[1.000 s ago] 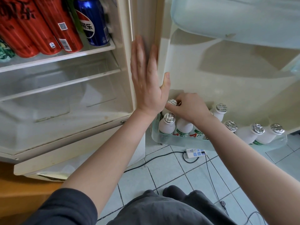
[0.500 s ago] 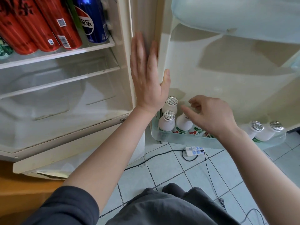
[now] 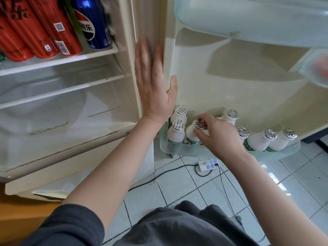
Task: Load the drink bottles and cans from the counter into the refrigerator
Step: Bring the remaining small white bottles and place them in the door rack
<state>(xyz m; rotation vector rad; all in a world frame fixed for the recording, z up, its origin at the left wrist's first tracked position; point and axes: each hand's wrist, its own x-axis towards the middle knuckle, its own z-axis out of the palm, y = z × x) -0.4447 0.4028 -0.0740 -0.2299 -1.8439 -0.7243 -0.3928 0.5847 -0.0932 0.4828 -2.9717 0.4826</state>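
On the head camera I see the left hand (image 3: 154,89) raised flat at 12 o'clock. Its fingers (image 3: 142,57) are straight and pressed together against the refrigerator frame (image 3: 128,50). The right hand (image 3: 219,137) extends from 4 o'clock, its fingers (image 3: 206,117) pinching the foil cap of a white bottle (image 3: 190,137). That bottle stands in the door shelf (image 3: 179,150) with other bottles (image 3: 257,142) on either side. The cans (image 3: 35,32) sit at 10 o'clock.

Eight bottles (image 3: 258,142), four cans (image 3: 92,23)
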